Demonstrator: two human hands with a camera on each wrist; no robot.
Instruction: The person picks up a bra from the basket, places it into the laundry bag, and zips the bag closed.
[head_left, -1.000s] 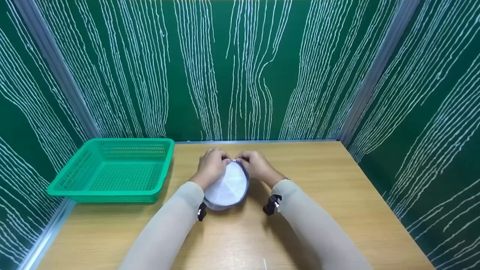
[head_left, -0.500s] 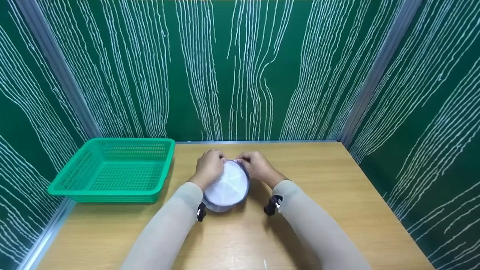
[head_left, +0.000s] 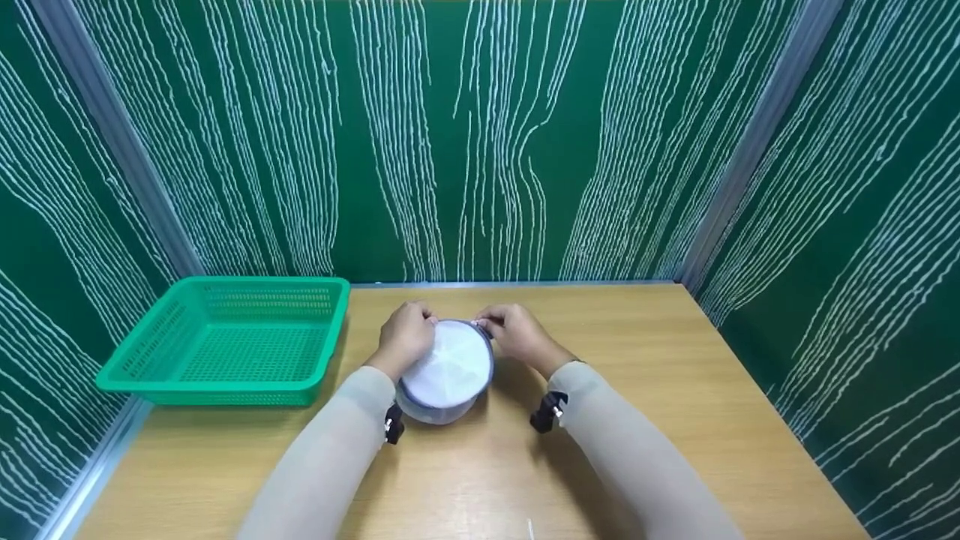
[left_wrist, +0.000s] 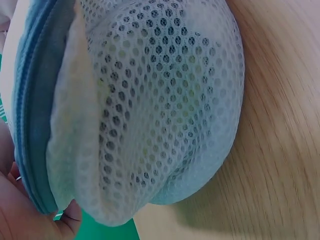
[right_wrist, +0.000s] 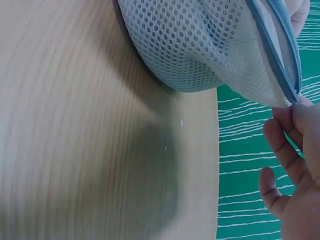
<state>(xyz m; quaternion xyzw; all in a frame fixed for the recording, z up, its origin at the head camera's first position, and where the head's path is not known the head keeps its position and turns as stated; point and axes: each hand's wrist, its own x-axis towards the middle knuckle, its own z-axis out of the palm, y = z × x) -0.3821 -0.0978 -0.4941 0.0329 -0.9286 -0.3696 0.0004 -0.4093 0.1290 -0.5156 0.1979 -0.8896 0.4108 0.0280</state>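
Note:
A round white mesh laundry bag [head_left: 450, 367] with a grey-blue zipper band stands on the table between the hands. At its far left edge the left hand [head_left: 405, 335] grips the band, its fingertips partly hidden in the head view. The right hand [head_left: 519, 337] pinches the end of the zipper at the far right edge; its other fingers [right_wrist: 285, 152] are loosely spread. In the right wrist view the zipper band [right_wrist: 272, 47] runs in two separate strips with a gap between them. The left wrist view shows honeycomb mesh [left_wrist: 165, 95] bulging below the band.
A green plastic basket [head_left: 217, 386] stands at the left of the wooden table [head_left: 630, 352]. Green walls [head_left: 570, 45] with white wavy lines close in the back and sides. A thin whitish sliver [head_left: 530, 529] lies at the front edge.
The left hand has moved left along the bag's rim, away from the right hand. The bag has shifted slightly left. The right hand has stayed nearly in place.

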